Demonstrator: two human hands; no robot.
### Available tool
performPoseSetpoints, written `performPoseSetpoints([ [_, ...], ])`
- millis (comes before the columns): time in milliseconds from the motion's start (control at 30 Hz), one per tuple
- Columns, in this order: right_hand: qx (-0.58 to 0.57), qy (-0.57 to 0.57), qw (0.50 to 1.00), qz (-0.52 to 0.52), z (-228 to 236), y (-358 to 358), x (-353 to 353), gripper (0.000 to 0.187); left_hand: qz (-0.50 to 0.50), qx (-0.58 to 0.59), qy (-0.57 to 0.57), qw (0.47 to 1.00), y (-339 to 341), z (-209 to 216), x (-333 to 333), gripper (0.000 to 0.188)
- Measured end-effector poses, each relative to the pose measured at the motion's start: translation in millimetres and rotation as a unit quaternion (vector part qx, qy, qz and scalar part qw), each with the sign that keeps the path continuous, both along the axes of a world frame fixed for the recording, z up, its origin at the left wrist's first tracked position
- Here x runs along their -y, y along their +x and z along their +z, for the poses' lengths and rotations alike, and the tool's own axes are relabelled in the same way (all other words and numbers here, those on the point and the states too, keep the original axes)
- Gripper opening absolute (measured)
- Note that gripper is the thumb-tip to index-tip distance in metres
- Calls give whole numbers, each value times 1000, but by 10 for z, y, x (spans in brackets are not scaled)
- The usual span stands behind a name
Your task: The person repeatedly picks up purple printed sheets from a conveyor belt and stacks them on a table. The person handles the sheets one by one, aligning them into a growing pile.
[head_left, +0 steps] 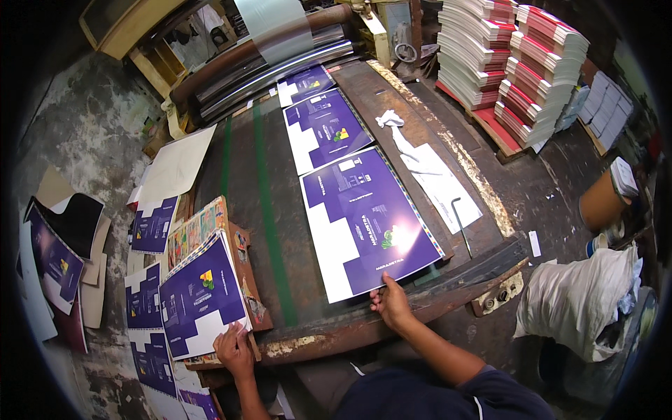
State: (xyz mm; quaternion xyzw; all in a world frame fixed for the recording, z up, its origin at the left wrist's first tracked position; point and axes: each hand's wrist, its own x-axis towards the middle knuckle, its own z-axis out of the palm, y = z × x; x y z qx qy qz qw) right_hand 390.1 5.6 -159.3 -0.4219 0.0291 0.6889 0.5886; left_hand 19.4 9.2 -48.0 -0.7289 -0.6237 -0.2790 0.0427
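Note:
A large purple and white printed sheet [364, 224] lies on the dark machine bed, its near edge at my right hand [393, 305]. The thumb of that hand is at the sheet's edge and the fingers curl under it, closed. Beyond it, two more such sheets run in a row up to the rollers, the middle one [325, 129] meeting the near one. To the left, my left hand [234, 348] is closed at the near right corner of another purple printed sheet [199, 294], which lies on a pile; its fingertips partly hide that corner.
Rollers [273, 59] with clear film stand at the far end. A white cloth [413, 157], a white paper and a bent metal rod [462, 227] lie on the bed's right side. Tall paper stacks [476, 52] stand at the far right, a white sack [581, 301] nearer.

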Motion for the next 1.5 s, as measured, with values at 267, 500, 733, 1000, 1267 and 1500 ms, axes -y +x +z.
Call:
performPoseSetpoints([
  [267,67,30,993,-92,61,-102,-29,45,-42,25,-42,998,-53,137,44,21],
  [500,415,120,900,-69,93,648,194,41,-25,-76,14,997,42,-18,93,17],
  [733,802,65,593,-32,-112,1598,428,49,-23,-99,37,994,14,-84,142,11],
  [1000,813,39,578,50,-226,1763,424,40,-75,123,-118,983,-150,141,89,26],
  [1267,811,48,582,33,-173,1769,410,21,-79,158,-161,971,-214,245,46,20],
  [1500,808,58,586,34,-103,1795,427,20,-5,87,-78,993,-183,54,56,14],
])
